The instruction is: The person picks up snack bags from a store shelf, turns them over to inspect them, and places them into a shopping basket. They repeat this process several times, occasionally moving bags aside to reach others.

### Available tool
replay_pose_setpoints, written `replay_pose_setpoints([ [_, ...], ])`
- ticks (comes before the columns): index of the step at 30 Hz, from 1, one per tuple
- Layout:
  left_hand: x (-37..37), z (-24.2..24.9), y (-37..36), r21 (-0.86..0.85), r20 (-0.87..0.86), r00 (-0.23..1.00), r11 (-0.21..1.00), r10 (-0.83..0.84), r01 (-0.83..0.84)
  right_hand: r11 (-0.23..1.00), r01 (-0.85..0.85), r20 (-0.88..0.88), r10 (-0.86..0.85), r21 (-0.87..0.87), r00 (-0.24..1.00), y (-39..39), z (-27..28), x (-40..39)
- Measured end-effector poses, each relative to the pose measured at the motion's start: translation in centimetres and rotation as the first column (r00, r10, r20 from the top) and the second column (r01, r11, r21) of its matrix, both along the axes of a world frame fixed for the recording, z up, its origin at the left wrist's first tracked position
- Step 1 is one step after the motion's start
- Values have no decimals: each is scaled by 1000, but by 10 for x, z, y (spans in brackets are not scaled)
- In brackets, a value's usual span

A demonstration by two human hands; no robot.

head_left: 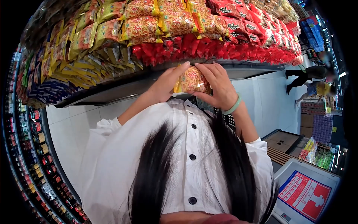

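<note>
Between my two hands, in front of my chest, is a yellow snack packet [192,80] printed with a picture of thin strips. My left hand [168,82] grips its left end, thumb along the upper edge. On the other end, my right hand [219,84] closes with the thumb below and the fingers over the top; a pale green bangle circles that wrist. Just beyond my hands, similar yellow packets [141,29] lie stacked on the display. Red packets [234,27] are heaped to the right of them.
A dark shelf edge [112,94] runs below the stacked packets. Shelves of jars [43,149] line the left side. At the right are two people [309,76] on the pale tiled floor [257,100], and a box with a red and blue label [305,194].
</note>
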State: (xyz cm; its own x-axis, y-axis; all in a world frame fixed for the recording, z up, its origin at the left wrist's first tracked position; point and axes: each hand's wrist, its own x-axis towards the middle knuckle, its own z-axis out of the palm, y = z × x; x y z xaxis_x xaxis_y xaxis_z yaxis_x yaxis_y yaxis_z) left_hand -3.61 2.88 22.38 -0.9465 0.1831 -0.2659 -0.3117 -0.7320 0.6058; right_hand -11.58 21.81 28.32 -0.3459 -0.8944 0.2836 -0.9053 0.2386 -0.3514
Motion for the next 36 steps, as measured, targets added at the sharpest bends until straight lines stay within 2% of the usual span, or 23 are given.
replay_pose_setpoints([
  [4, 3, 2, -4, 64, -18, 999, 997, -42, 44, 1000, 1, 49, -1, 0, 999, -1, 9, 1],
  [7, 11, 18, -7, -2, -53, 995, 996, -87, 87, 1000, -1, 125, -1, 11, 992, -2, 21, 3],
  [10, 14, 21, -4, 23, -87, 995, 999, -46, 49, 996, -9, 172, -6, 84, 985, -1, 36, 1],
  [11, 15, 25, -6, -16, -139, 989, 999, -45, 43, 999, -28, 168, 21, 38, 986, -1, 40, 0],
  [14, 22, 34, -17, -178, -152, 986, 983, -67, 40, 998, -56, 134, 56, 3, 989, 0, 64, -8],
  [18, 38, 47, -36, -340, -227, 967, 940, -117, 34, 997, -28, 94, 34, -67, 995, -13, 106, -40],
  [21, 46, 54, -44, -424, -250, 963, 906, -100, -16, 993, -71, -51, 67, -98, 996, -40, 115, -90],
  [22, 49, 56, -45, -459, -265, 960, 888, -95, -39, 986, -86, 57, 95, -144, 994, -53, 111, -108],
  [26, 57, 65, -48, -520, -253, 967, 848, -40, -100, 994, -75, 84, 82, -81, 993, -95, 109, -147],
  [27, 60, 63, -49, -512, -264, 964, 852, -33, -111, 998, -56, 36, 57, -39, 998, -104, 108, -152],
  [30, 66, 57, -54, -516, -279, 960, 846, -21, -131, 991, -59, 78, 50, 121, 996, -123, 110, -160],
  [36, 69, 53, -58, -517, -274, 961, 839, 22, -167, 980, -152, 100, 140, 129, 985, -142, 92, -185],
])
